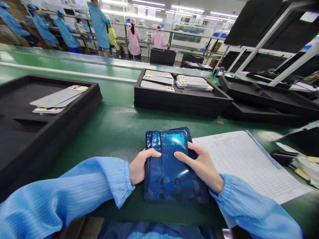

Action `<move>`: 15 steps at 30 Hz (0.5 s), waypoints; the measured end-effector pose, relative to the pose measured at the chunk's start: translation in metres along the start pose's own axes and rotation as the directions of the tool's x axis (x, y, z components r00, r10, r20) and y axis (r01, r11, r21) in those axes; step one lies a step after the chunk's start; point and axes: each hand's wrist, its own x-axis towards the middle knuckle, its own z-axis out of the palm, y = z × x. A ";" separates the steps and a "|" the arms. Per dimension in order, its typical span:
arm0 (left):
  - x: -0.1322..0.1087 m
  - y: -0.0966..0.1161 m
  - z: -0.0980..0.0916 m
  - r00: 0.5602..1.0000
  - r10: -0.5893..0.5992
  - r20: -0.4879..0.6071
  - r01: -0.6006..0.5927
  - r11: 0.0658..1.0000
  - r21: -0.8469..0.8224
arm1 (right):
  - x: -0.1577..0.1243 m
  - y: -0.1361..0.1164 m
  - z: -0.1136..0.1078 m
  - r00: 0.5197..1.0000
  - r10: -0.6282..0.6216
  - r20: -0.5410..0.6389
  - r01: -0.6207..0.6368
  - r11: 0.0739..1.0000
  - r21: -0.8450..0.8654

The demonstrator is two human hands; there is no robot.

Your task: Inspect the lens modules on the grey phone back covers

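A fanned stack of glossy dark blue phone back covers (171, 172) is held over the green bench near its front edge. My left hand (141, 166) grips the stack's left side, its thumb lying across the top cover. My right hand (201, 164) holds the right side, thumb pressed on the top cover and fingers curled round the edge. Both arms wear light blue sleeves.
A black foam tray (15, 139) with grey covers lies at left. A stack of black trays (179, 99) holding grey covers stands ahead, more black trays (264, 99) at right. A ruled paper sheet (249, 162) lies at right. Several people in coats work at far benches.
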 end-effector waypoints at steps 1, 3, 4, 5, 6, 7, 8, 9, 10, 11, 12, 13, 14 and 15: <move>0.000 0.000 0.000 1.000 0.002 0.000 -0.002 1.000 0.001 | 0.000 0.000 0.000 1.000 0.000 0.003 0.000 1.000 0.007; -0.001 0.000 0.001 1.000 0.008 -0.002 -0.008 1.000 0.004 | -0.001 0.000 0.001 1.000 0.001 0.007 -0.001 1.000 0.018; -0.001 0.000 0.002 1.000 0.011 -0.003 -0.011 1.000 0.005 | 0.000 0.000 0.001 1.000 0.000 0.007 -0.001 1.000 0.019; -0.002 0.000 0.002 1.000 0.015 -0.003 -0.015 1.000 0.005 | 0.000 0.001 0.001 1.000 0.000 0.008 0.000 1.000 0.021; -0.002 0.000 0.003 1.000 0.025 -0.008 -0.025 1.000 0.005 | 0.000 0.001 0.000 1.000 0.005 0.009 -0.005 1.000 0.027; -0.002 0.000 0.003 0.999 0.040 -0.016 -0.040 0.999 0.005 | 0.001 0.001 -0.002 1.000 0.017 0.007 -0.017 0.999 0.043; -0.002 0.000 0.002 0.998 0.056 -0.030 -0.056 0.998 0.003 | 0.002 0.001 -0.004 0.999 0.033 0.001 -0.033 0.997 0.069; -0.002 -0.001 0.002 0.996 0.070 -0.048 -0.070 0.998 0.003 | 0.003 0.002 -0.007 0.999 0.052 -0.014 -0.051 0.993 0.108; -0.001 -0.001 0.001 0.995 0.078 -0.070 -0.078 0.997 0.002 | 0.004 0.002 -0.011 0.997 0.073 -0.039 -0.066 0.986 0.156; -0.001 -0.001 0.001 0.993 0.077 -0.090 -0.078 0.997 -0.001 | 0.005 0.003 -0.016 0.993 0.092 -0.073 -0.075 0.976 0.204; -0.001 -0.001 0.000 0.992 0.072 -0.108 -0.073 0.997 -0.006 | 0.007 0.004 -0.022 0.988 0.101 -0.118 -0.070 0.967 0.243; -0.001 -0.001 0.000 0.990 0.069 -0.121 -0.071 0.997 -0.013 | 0.008 0.005 -0.027 0.980 0.097 -0.171 -0.049 0.963 0.265; -0.001 -0.001 0.000 0.990 0.068 -0.125 -0.071 0.997 -0.019 | 0.010 0.006 -0.031 0.970 0.078 -0.229 -0.016 0.965 0.262; -0.001 -0.001 -0.001 0.990 0.073 -0.119 -0.076 0.997 -0.022 | 0.011 0.007 -0.035 0.957 0.044 -0.287 0.027 0.971 0.237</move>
